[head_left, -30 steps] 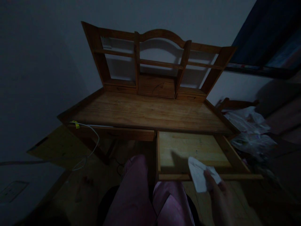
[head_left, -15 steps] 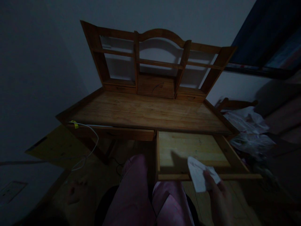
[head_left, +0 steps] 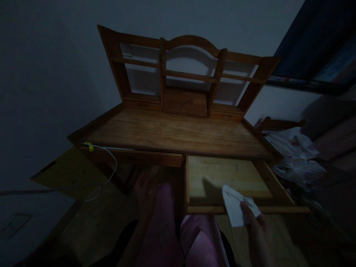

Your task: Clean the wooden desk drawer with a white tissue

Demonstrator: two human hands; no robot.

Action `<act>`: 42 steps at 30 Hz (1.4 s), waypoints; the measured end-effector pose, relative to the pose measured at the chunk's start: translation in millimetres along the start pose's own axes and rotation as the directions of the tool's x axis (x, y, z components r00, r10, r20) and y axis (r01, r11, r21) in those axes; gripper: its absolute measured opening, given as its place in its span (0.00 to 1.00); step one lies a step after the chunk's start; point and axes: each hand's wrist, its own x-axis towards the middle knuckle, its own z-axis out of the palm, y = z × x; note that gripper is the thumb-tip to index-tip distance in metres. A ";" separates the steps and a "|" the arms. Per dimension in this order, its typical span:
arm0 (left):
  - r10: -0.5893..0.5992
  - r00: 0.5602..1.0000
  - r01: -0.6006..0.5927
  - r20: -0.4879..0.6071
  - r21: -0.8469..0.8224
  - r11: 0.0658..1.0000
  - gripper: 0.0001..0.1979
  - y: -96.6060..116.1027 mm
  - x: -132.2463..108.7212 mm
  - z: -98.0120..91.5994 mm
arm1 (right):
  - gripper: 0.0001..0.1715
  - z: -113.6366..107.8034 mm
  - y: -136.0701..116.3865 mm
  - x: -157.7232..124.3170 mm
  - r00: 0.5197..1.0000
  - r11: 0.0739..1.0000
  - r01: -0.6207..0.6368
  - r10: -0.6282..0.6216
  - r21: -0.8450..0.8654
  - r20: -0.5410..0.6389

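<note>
A folded white tissue is pinched between the thumb and fingers of my right hand. It hangs over the front edge of a pulled-out wooden drawer on the right side of the desk. Above my left knee and below the closed-in left drawer is my left hand, dim and a little blurred. Its fingers look loosely bent and apart, with nothing seen in them. The wooden desk stands in front of me.
An upright shelf unit rises from the desk's back. At the left, a white cable with a yellow tag hangs beside a yellow board. Plastic bags are piled on the right. My pink-clad legs are under the drawers' front.
My left hand has moved from the lower left, rightward and up, to above my left knee. My right hand and the tissue have stayed almost in place at the drawer's front.
</note>
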 end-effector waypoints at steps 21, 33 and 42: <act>0.545 -0.041 -0.594 0.837 -0.459 0.661 0.05 103.7 50.0 55.0 | 0.35 -1.2 11.3 6.6 0.999 0.993 0.001 -0.006 0.115 0.043; 0.528 -0.042 -0.408 0.848 -0.497 0.766 0.02 95.4 61.8 53.3 | 0.35 0.6 16.6 9.3 1.000 0.990 0.025 -0.027 0.138 0.011; 0.485 0.673 -0.099 0.558 -0.582 0.807 0.11 93.3 51.6 41.3 | 0.35 -1.0 22.0 10.6 1.000 0.988 0.022 -0.024 0.150 0.007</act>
